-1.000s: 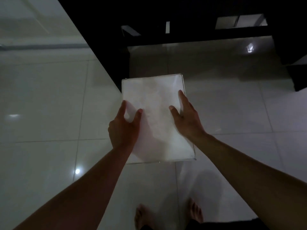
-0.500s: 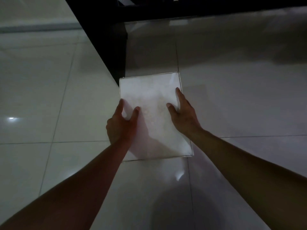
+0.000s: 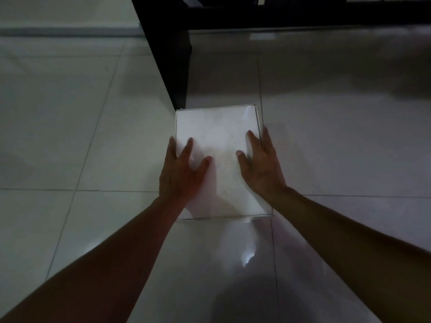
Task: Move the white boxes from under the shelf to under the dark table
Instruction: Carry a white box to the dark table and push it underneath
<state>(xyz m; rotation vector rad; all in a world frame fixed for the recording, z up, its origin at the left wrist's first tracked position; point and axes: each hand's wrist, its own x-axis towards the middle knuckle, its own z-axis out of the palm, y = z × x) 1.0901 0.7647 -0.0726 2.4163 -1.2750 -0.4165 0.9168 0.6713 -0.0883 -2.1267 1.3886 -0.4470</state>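
A white box (image 3: pixel 219 136) lies flat on the tiled floor, its far left corner just in front of the dark table's leg (image 3: pixel 177 73). My left hand (image 3: pixel 182 173) lies on the box's left part, fingers spread and straight, one finger past the left edge. On the right part lies my right hand (image 3: pixel 258 169), thumb and forefinger on the lid and the other fingers along the right edge. The near part of the lid is hidden by my hands and wrists.
The dark table's frame (image 3: pixel 279 17) runs across the top of the view, with shadowed floor (image 3: pixel 314 78) beneath it beyond the box. Pale glossy tiles (image 3: pixel 70 136) stretch to the left. A wall base (image 3: pixel 70 31) lies far left.
The box has come closer to the floor by the table leg and my view has dropped toward it. The fingers of both hands have spread out straighter over the lid.
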